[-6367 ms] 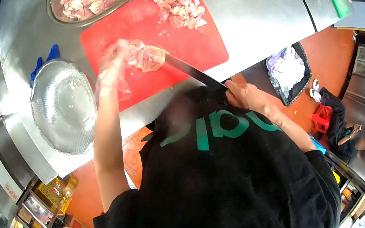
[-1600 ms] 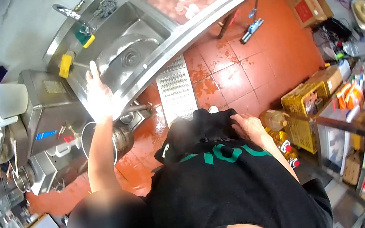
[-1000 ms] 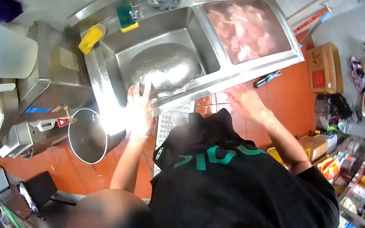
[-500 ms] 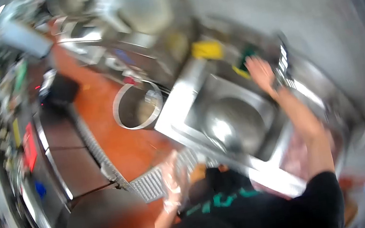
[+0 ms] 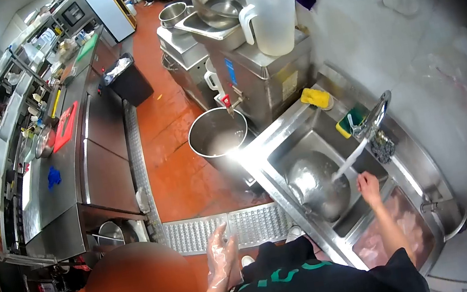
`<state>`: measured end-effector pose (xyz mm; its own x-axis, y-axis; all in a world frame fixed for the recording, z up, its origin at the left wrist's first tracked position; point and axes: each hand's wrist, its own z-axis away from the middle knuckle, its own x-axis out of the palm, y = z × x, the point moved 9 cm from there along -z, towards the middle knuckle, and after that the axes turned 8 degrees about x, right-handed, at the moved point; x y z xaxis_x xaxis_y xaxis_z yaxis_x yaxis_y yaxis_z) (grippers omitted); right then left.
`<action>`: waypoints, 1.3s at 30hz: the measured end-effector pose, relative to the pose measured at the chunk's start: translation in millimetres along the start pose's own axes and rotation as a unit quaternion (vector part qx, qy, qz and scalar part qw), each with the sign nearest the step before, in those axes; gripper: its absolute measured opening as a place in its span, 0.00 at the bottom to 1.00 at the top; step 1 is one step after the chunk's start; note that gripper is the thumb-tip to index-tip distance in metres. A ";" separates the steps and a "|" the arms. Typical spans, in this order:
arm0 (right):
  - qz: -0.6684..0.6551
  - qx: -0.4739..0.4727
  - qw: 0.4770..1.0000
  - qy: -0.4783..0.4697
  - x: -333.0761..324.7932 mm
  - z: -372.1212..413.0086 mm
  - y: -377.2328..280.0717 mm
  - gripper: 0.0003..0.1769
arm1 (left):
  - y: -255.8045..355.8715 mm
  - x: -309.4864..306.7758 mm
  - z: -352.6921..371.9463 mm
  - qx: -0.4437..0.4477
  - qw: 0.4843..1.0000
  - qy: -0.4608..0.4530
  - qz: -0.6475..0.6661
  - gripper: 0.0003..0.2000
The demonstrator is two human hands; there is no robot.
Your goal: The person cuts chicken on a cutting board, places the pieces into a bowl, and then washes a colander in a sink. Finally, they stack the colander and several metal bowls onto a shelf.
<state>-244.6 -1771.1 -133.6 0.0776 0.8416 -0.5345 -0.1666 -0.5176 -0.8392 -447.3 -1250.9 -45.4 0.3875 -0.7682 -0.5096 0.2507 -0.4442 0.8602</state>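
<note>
My left hand, in a clear plastic glove, is held up in front of my body, fingers extended and nothing in it. My bare right hand is over the near right side of the sink basin, its fingers curled in with no object showing. A stream of water runs from the faucet into a round metal bowl in the basin, just left of my right hand. Pinkish contents fill the second basin, below my right forearm.
A yellow sponge, a green-and-yellow sponge and a steel scourer lie on the sink's back ledge. A large pot stands under a red tap. A plastic jug tops the metal dispenser. A metal counter runs along the left.
My right hand has drawn back from beside the green sponge toward me, and its fingers have curled. Water now visibly pours into the bowl. The view has turned and sharpened.
</note>
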 end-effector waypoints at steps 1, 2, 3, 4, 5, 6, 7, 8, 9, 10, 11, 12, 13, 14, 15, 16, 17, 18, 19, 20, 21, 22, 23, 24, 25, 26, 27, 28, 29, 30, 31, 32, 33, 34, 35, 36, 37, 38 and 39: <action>-0.092 0.104 0.990 -0.011 3.1 26.2 1.4 0.16 | 0.2 -5.2 0.1 -0.009 1.000 -0.011 -0.008 0.21; -0.183 0.215 0.959 -0.017 12.5 66.6 4.9 0.15 | -2.0 -11.3 2.0 -0.021 0.999 -0.031 -0.019 0.21; -0.240 0.219 0.945 -0.039 26.8 89.5 2.3 0.14 | -8.9 -12.9 0.4 0.009 0.999 -0.039 0.031 0.21; -0.295 0.232 0.926 -0.052 37.2 111.0 -8.4 0.13 | -9.3 -17.6 -1.9 0.002 0.998 -0.057 0.005 0.21; -0.340 0.216 0.914 -0.040 47.1 131.5 -19.4 0.13 | -20.8 -22.8 -0.9 0.042 0.997 -0.069 0.011 0.20; -0.286 0.207 0.934 -0.048 48.3 152.0 -55.9 0.13 | -39.2 -22.0 1.2 -0.004 0.995 -0.075 0.066 0.21; -0.234 0.125 0.963 -0.051 52.8 159.1 -58.6 0.12 | -21.0 -30.8 10.5 -0.082 0.982 -0.079 0.152 0.21; -0.151 0.135 0.979 -0.027 53.1 168.6 -58.8 0.11 | -34.8 -32.3 18.1 -0.137 0.968 -0.055 0.202 0.20; -0.037 0.090 0.995 0.029 49.3 176.3 -67.6 0.09 | -61.7 -31.0 22.6 -0.153 0.958 -0.067 0.234 0.19; 0.061 0.044 0.993 0.093 47.4 186.5 -92.6 0.07 | -86.4 -40.5 23.5 -0.083 0.979 -0.099 0.156 0.18; 0.075 0.038 0.992 0.096 54.2 189.6 -100.1 0.06 | -108.7 -41.7 31.2 -0.099 0.977 -0.108 0.158 0.18; 0.120 -0.022 0.987 0.109 66.0 187.7 -108.0 0.06 | -129.6 -45.8 38.4 -0.114 0.975 -0.113 0.157 0.18; 0.152 -0.047 0.980 0.117 74.9 186.4 -116.6 0.06 | -146.0 -52.3 46.2 -0.115 0.974 -0.116 0.155 0.18; 0.183 -0.077 0.972 0.125 81.8 181.6 -127.2 0.06 | -153.8 -56.3 50.7 -0.106 0.972 -0.121 0.170 0.18; 0.179 -0.080 0.972 0.127 86.0 175.2 -126.0 0.06 | -161.9 -58.9 54.4 -0.097 0.970 -0.125 0.185 0.17; 0.233 -0.148 0.955 0.109 99.9 172.4 -132.3 0.08 | -154.2 -63.8 56.1 -0.094 0.971 -0.120 0.183 0.17; 0.285 -0.215 0.930 0.089 113.7 174.5 -140.8 0.11 | -143.8 -71.3 59.7 -0.116 0.969 -0.103 0.190 0.16; 0.282 -0.219 0.930 0.085 117.4 172.9 -140.4 0.11 | -139.4 -76.7 65.2 -0.140 0.966 -0.084 0.198 0.16; 0.353 -0.208 0.911 0.038 131.9 167.5 -137.3 0.13 | -135.6 -77.8 64.0 -0.113 0.958 -0.068 0.256 0.14; 0.421 -0.198 0.885 -0.007 144.9 161.3 -133.2 0.16 | -135.8 -78.4 68.8 -0.110 0.959 -0.059 0.255 0.14; 0.477 -0.193 0.856 -0.043 154.3 156.8 -128.8 0.18 | -140.5 -77.8 77.8 -0.136 0.953 -0.035 0.270 0.13; 0.473 -0.197 0.858 -0.043 157.3 153.8 -131.9 0.18 | -137.5 -78.5 83.1 -0.162 0.945 -0.013 0.284 0.12; 0.484 -0.198 0.850 -0.061 163.4 150.2 -131.5 0.17 | -137.9 -77.0 83.4 -0.160 0.946 -0.011 0.281 0.12; 0.495 -0.197 0.842 -0.080 168.7 146.8 -131.1 0.15 | -140.8 -69.5 85.0 -0.164 0.948 -0.036 0.270 0.12; 0.499 -0.199 0.837 -0.105 174.0 143.5 -135.2 0.11 | -143.5 -59.3 87.2 -0.168 0.949 -0.063 0.258 0.12; 0.482 -0.229 0.840 -0.103 180.8 140.8 -132.1 0.07 | -145.6 -47.5 88.3 -0.171 0.949 -0.089 0.248 0.13; 0.464 -0.244 0.845 -0.103 183.2 141.2 -130.0 0.07 | -147.7 -38.5 88.5 -0.170 0.947 -0.092 0.255 0.13; 0.445 -0.258 0.851 -0.104 182.5 142.4 -129.4 0.07 | -137.6 -32.1 86.7 -0.170 0.947 -0.096 0.254 0.13; 0.447 -0.255 0.852 -0.102 178.3 142.6 -127.4 0.07 | -120.8 -24.8 84.0 -0.168 0.949 -0.114 0.240 0.14; 0.460 -0.248 0.844 -0.117 177.6 144.5 -122.6 0.07 | -110.9 -17.9 82.2 -0.166 0.951 -0.131 0.228 0.14; 0.473 -0.243 0.836 -0.134 177.5 147.3 -119.0 0.07 | -115.5 -9.6 79.8 -0.150 0.948 -0.138 0.245 0.14; 0.473 -0.243 0.836 -0.135 171.1 152.8 -115.1 0.07 | -107.3 -5.2 79.8 -0.151 0.948 -0.138 0.245 0.14; 0.450 -0.271 0.841 -0.129 159.9 161.9 -114.5 0.08 | -97.9 -0.9 77.5 -0.148 0.946 -0.131 0.257 0.15; 0.425 -0.301 0.845 -0.122 148.5 170.5 -115.4 0.09 | -90.8 1.6 74.9 -0.145 0.944 -0.123 0.270 0.15; 0.418 -0.249 0.867 -0.108 129.2 168.1 -117.1 0.10 | -90.0 0.6 73.0 -0.143 0.945 -0.121 0.270 0.15; 0.411 -0.198 0.885 -0.092 105.5 160.8 -120.6 0.11 | -93.0 -0.7 73.6 -0.160 0.946 -0.121 0.255 0.15; 0.422 -0.147 0.894 -0.041 77.5 143.9 -121.5 0.12 | -95.4 -0.3 75.0 -0.177 0.947 -0.121 0.241 0.15; 0.430 -0.094 0.898 0.010 52.0 125.4 -116.6 0.12 | -90.8 -0.2 74.7 -0.174 0.947 -0.122 0.242 0.15; 0.405 -0.073 0.910 0.056 31.9 106.7 -107.4 0.12 | -87.3 -1.5 75.4 -0.184 0.943 -0.124 0.247 0.15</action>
<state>-329.1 -1672.2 -49.8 0.0885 0.1593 -0.9833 -0.0824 -0.9826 -0.1666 -536.6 -1245.8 -118.2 0.3309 -0.9436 0.0116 0.4028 0.1523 0.9025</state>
